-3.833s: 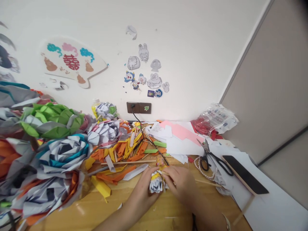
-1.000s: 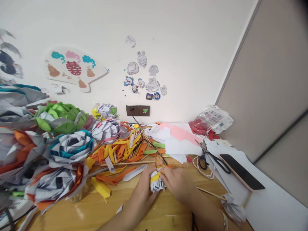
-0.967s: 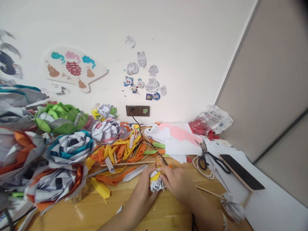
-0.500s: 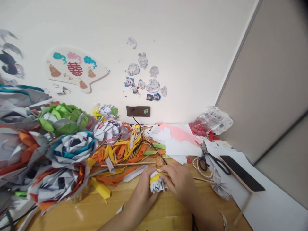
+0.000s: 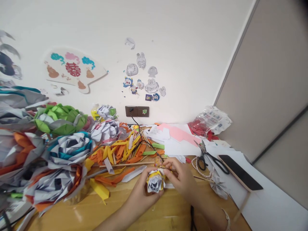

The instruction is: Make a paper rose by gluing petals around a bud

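A small folded-paper flower [image 5: 155,182], white with yellow petals round its rim, is above the middle of the table, its open face turned toward me. My left hand [image 5: 144,189] wraps round it from the left, thumb up along its side and fingers underneath. At its upper right edge, my right hand [image 5: 179,176] is closed, with thumb and forefinger pinching at the rim; exactly what lies between those fingertips is partly hidden. Just behind the flower sits a small yellow-orange patterned item [image 5: 158,161], too small to make out.
Large paper flowers [image 5: 69,147] crowd the left. Orange and yellow paper strips [image 5: 125,149] with thin sticks lie behind my hands. To the right are scissors [image 5: 204,155], a bead string [image 5: 201,170], a phone [image 5: 240,171] and white paper sheets. A black cable [image 5: 149,144] runs from the wall socket [image 5: 137,111].
The paper flower has been tilted so its face now points toward me instead of downward. My right fingers have shifted slightly up at its edge. The view has moved a little.
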A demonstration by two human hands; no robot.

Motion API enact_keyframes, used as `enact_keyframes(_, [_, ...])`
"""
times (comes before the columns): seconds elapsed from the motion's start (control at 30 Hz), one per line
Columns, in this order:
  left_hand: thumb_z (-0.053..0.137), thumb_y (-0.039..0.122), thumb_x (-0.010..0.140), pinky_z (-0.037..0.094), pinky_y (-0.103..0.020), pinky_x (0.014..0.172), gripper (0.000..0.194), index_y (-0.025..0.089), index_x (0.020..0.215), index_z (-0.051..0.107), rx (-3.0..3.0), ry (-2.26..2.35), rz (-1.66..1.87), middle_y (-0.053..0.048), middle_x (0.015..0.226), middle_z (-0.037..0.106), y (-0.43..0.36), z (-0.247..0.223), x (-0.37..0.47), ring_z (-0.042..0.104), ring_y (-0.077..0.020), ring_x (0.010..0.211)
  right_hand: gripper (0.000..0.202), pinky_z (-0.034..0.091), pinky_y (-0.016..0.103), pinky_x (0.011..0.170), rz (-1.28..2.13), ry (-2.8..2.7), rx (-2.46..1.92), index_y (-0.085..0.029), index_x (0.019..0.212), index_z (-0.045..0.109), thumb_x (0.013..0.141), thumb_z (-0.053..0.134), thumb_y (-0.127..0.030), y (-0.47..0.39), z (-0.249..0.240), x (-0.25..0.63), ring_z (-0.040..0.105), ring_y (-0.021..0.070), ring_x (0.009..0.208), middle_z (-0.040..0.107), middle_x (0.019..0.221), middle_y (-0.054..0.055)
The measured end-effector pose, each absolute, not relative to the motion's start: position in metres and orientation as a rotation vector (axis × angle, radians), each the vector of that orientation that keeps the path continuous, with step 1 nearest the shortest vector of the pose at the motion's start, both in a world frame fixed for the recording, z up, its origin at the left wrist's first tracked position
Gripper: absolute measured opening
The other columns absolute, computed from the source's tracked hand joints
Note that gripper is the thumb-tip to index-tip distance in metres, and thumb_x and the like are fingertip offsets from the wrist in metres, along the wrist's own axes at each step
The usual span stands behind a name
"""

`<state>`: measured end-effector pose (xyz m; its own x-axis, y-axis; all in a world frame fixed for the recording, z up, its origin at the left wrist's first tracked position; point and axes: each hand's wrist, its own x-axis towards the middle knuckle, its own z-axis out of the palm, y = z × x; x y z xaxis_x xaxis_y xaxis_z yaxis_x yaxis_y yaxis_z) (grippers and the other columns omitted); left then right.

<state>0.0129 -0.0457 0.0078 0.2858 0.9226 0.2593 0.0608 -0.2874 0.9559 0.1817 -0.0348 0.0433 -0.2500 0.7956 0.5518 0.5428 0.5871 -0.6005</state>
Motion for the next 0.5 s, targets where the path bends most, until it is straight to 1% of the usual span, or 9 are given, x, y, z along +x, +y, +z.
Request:
enact_keyframes(0.1, [0.071,0.024,0.061,0.047,-0.035,0.086,0.052,0.021,0.107,0.048,1.487,0.885,1.134,-0.007,0.107,0.061,-0.041,0.009,0.012,0.059,-0.0237,0.099,0.015,0.044,0.025,0.061,0.320,-1.947,-0.918,-0.018,0.086,0.057,0.087,0.043,-0.024,-0.036,0.048,0.186,0.059,0.0151,0.069,0.064,0.076,0.004])
enact_keyframes(0.2, [0.075,0.028,0.056,0.046,-0.037,0.088,0.060,0.020,0.109,0.049,1.400,0.845,1.104,-0.009,0.111,0.061,-0.037,0.004,0.010,0.057,-0.0261,0.103,0.020,0.043,0.024,0.059,0.356,-2.071,-0.780,-0.019,0.080,0.060,0.089,0.045,-0.029,-0.037,0.053,0.189,0.058,0.0135,0.065,0.064,0.071,0.002])
enact_keyframes(0.3, [0.076,0.028,0.055,0.046,-0.036,0.085,0.065,0.019,0.113,0.048,1.353,0.840,1.029,-0.010,0.113,0.060,-0.034,0.000,0.009,0.056,-0.0259,0.102,0.026,0.042,0.024,0.060,0.371,-2.241,-0.773,-0.020,0.074,0.061,0.089,0.047,-0.035,-0.037,0.054,0.189,0.059,0.0131,0.063,0.066,0.067,0.001])
enact_keyframes(0.43, [0.075,0.024,0.053,0.047,-0.033,0.077,0.068,0.018,0.115,0.048,1.308,0.858,0.931,-0.007,0.108,0.060,-0.034,0.004,0.007,0.057,-0.0230,0.093,0.020,0.041,0.024,0.062,0.328,-2.334,-0.806,-0.019,0.082,0.064,0.087,0.052,-0.034,-0.036,0.052,0.189,0.062,0.0142,0.067,0.069,0.073,0.002])
enact_keyframes(0.5, [0.075,0.021,0.052,0.046,-0.032,0.076,0.067,0.018,0.114,0.048,1.292,0.856,0.916,-0.006,0.105,0.060,-0.034,0.007,0.007,0.056,-0.0219,0.092,0.016,0.041,0.024,0.063,0.322,-2.347,-0.825,-0.019,0.083,0.064,0.086,0.054,-0.031,-0.036,0.053,0.190,0.063,0.0146,0.069,0.070,0.074,0.002])
